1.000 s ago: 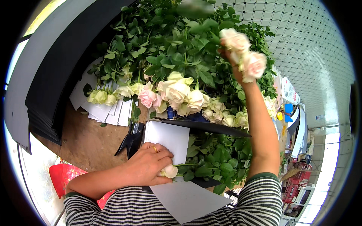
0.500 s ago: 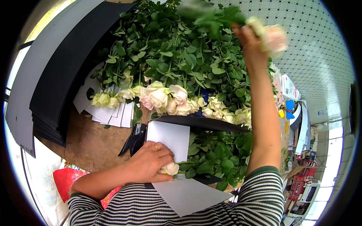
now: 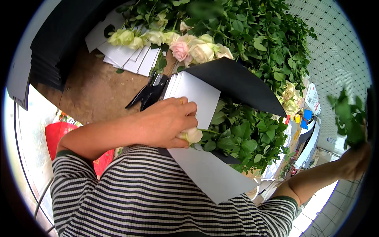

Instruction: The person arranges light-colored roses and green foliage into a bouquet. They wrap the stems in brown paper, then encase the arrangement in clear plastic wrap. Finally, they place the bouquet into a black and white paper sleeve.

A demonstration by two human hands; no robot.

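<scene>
My left hand (image 3: 169, 122) is closed around a cream rose (image 3: 193, 135). Its knuckles lie against a stack of white cards (image 3: 197, 94). Leafy stems (image 3: 244, 136) extend to the right of that rose, between a raised black sheet (image 3: 237, 83) and a grey-white sheet (image 3: 211, 172) near my striped shirt. Out at the far right edge, my right hand (image 3: 355, 160) is closed on a rose, whose green leaves (image 3: 347, 116) stick up above it. That flower's head is out of sight, and the fingers are dark and partly cut off by the rim.
Many cream and pink roses (image 3: 203, 49) lie in a leafy heap at the back. Black-handled scissors (image 3: 150, 93) lie on the brown table (image 3: 92, 83) beside the cards. Stacked black sheets (image 3: 49, 51) stand at left. Red material (image 3: 61, 136) hangs below the table's left edge.
My right hand has swung from above the rose heap out to the far right and lower, taking the rose along. My left hand keeps its hold. The view has shifted.
</scene>
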